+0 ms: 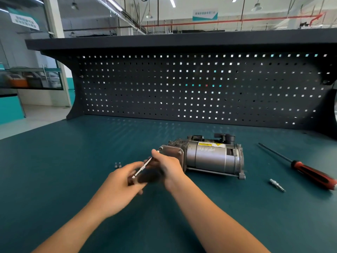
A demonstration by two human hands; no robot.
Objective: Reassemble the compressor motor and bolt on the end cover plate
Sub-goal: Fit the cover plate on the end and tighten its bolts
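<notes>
The green bench [54, 170] is carrying everything, with a pegboard [182, 88] standing beyond the grip. The compressor motor [209, 157] is lying on its side just right of the grip, its end cover plate [171, 153] facing the hands. A red-handled screwdriver [310, 172] is lying well right. The left hand [118, 183] is gripping the blurred handle of a driver [142, 168], and the right hand [167, 165] is holding its shaft at the plate's corner. A loose bit [276, 185] is lying to the right, and two bolts [118, 165] just left.

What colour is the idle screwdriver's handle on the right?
Screwdriver handle: red and black, head view.

Head view looks forward-down, close over workbench [73, 161].
</notes>
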